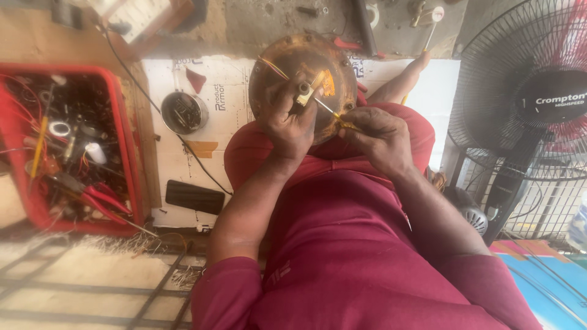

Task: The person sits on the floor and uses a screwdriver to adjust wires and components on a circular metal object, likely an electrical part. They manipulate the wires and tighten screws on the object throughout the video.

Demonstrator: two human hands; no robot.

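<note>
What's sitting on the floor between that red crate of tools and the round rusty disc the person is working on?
In the head view, a small round metal bowl of bits rests on white cardboard between red crate and rusty disc.

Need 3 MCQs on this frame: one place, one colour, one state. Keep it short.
1. Where is the red crate of tools?
A. On the person's lap
B. On the floor at the picture's left
C. Behind the fan

2. What colour is the handle of the screwdriver in the right hand?
A. Yellow
B. Blue
C. Black

3. What is the left hand doing?
A. Resting flat on the floor
B. Reaching into the crate
C. Gripping the centre of the rusty round motor housing

Answers: 1 B, the crate sits at the left, beside the white cardboard. 2 A, yellow shows between the fingers. 3 C, its fingers close around the hub on the lap.
</note>
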